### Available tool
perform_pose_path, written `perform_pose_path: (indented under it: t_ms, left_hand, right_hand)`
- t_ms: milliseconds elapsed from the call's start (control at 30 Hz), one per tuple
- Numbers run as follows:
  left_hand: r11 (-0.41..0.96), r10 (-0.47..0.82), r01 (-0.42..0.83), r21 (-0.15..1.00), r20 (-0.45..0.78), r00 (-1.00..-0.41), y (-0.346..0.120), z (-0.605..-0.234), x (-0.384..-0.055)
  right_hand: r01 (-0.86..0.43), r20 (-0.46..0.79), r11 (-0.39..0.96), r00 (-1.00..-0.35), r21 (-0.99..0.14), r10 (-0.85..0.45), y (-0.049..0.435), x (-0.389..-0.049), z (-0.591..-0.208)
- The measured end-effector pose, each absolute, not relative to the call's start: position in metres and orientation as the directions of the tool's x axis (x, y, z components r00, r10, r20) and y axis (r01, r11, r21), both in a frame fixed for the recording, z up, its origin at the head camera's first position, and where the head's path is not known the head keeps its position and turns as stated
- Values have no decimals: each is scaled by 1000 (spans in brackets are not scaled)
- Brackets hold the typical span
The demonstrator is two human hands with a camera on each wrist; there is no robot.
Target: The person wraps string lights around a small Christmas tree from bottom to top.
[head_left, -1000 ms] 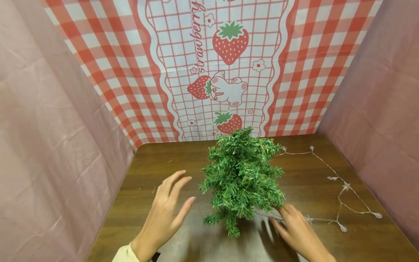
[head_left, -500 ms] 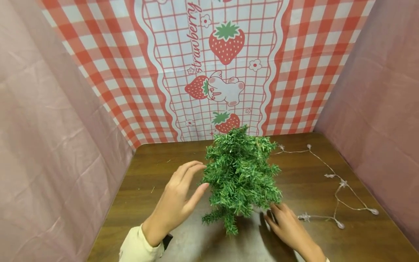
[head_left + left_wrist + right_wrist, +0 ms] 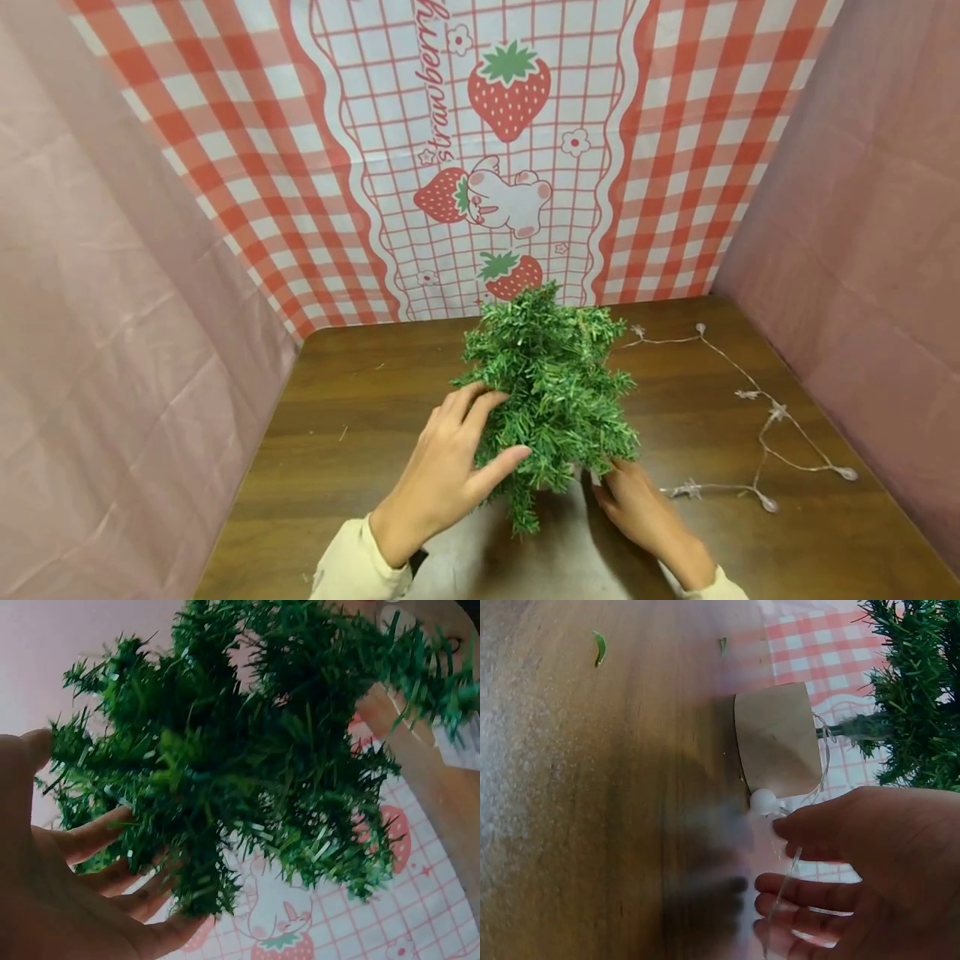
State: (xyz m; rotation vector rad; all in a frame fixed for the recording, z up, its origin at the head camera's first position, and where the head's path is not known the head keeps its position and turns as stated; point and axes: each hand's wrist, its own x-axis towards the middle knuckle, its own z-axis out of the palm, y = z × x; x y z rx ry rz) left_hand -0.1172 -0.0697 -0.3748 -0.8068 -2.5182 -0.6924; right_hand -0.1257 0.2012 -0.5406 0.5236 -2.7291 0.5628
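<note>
A small green artificial Christmas tree (image 3: 555,392) stands upright on the wooden table in the head view. Beside its left side is my left hand (image 3: 442,471), fingers spread and reaching into the branches; in the left wrist view, this hand (image 3: 82,892) lies alongside the needles. My right hand (image 3: 648,512) is low at the tree's right, its fingertips partly under the foliage. In the right wrist view, thumb and forefinger pinch the thin wire of a string light (image 3: 763,801) near a round white bulb, close to the tree's brown base (image 3: 776,739).
More of the string light, with star and bulb shapes (image 3: 777,412), loops across the right of the table (image 3: 352,467). Green snippets (image 3: 600,648) lie on the wood. A strawberry-print cloth (image 3: 510,92) hangs behind, with pink cloth (image 3: 817,250) on both sides.
My left hand has moved right, from beside the tree into its left branches. My right hand has shifted slightly left, farther under the foliage. The view has drifted a little.
</note>
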Motion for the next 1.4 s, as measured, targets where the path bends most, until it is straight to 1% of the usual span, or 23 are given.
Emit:
perform_pose_path:
  t_ms: [100, 200, 333, 433, 500, 567, 600, 633, 667, 700, 733, 767, 800, 833, 867, 900, 933, 1000, 1033, 1100, 1167, 1267, 1400]
  left_hand:
    - [746, 388, 582, 324, 500, -775, -65, -381, -116]
    - [775, 354, 551, 311, 509, -785, -59, -388, -116]
    - [790, 303, 520, 324, 530, -792, -52, -394, -117]
    - [791, 272, 504, 345, 539, -797, -50, -396, -118]
    - [789, 273, 505, 348, 538, -797, -50, -395, -116]
    - [769, 284, 537, 347, 567, -773, -51, -392, -109]
    - [746, 287, 571, 343, 608, -740, -51, -389, -105]
    - [715, 288, 616, 330, 664, -690, -50, -387, -100]
    - [678, 282, 671, 300, 736, -615, -49, -385, -95]
    - [634, 273, 730, 254, 810, -519, -47, -384, -90]
    - [589, 271, 787, 184, 873, -407, -44, -384, -85]
    - [543, 274, 832, 112, 913, -302, -40, -386, -81]
    - [507, 291, 861, 42, 932, -217, -35, -392, -77]
    - [474, 329, 880, 1, 927, -178, -29, -399, -72]
    - [443, 378, 896, -14, 910, -172, -23, -409, -67]
    - [398, 442, 917, 12, 873, -204, -16, -421, -62]
    - [377, 510, 924, 60, 820, -261, -9, -433, -58]
    - [398, 608, 897, 193, 677, -415, 3, -459, -51]
    - [426, 627, 869, 254, 610, -485, 8, -471, -50]
    - [497, 632, 813, 302, 516, -578, 15, -491, -51]
    - [571, 614, 768, 290, 470, -634, 19, -506, -56]
    - [653, 581, 717, 246, 445, -682, 18, -521, -63]
    - [703, 573, 692, 162, 447, -687, 12, -533, -71]
  right_hand:
    - [-400, 349, 853, -894, -336, -281, 199, -126, -542]
    - [-370, 315, 847, -914, -382, -258, 197, -126, -543]
    - [-303, 227, 847, -948, -436, -223, 196, -125, -543]
    - [-320, 234, 842, -943, -434, -237, 195, -120, -541]
    - [-364, 272, 831, -924, -421, -267, 194, -114, -540]
    - [-404, 308, 816, -905, -414, -292, 193, -108, -537]
    - [-414, 312, 812, -901, -412, -301, 192, -105, -536]
    - [-428, 324, 805, -894, -410, -310, 192, -101, -535]
    - [-443, 344, 802, -884, -401, -316, 192, -98, -534]
    - [-453, 359, 798, -877, -397, -320, 192, -96, -533]
    - [-463, 376, 794, -870, -394, -321, 192, -93, -532]
    - [-476, 394, 789, -860, -388, -325, 192, -91, -532]
    - [-487, 411, 787, -850, -378, -329, 193, -89, -531]
    - [-499, 422, 778, -843, -381, -334, 194, -87, -530]
    - [-509, 427, 769, -838, -387, -340, 195, -85, -529]
    - [-518, 425, 755, -836, -402, -348, 196, -83, -528]
    - [-533, 424, 738, -830, -415, -362, 197, -82, -527]
    - [-553, 418, 703, -824, -448, -383, 199, -79, -525]
    - [-559, 415, 686, -822, -465, -389, 199, -77, -524]
    - [-576, 423, 665, -813, -476, -401, 199, -76, -522]
    - [-593, 449, 659, -798, -462, -403, 198, -76, -519]
    - [-628, 487, 643, -767, -437, -418, 195, -76, -515]
    - [-651, 487, 627, -751, -428, -447, 197, -78, -503]
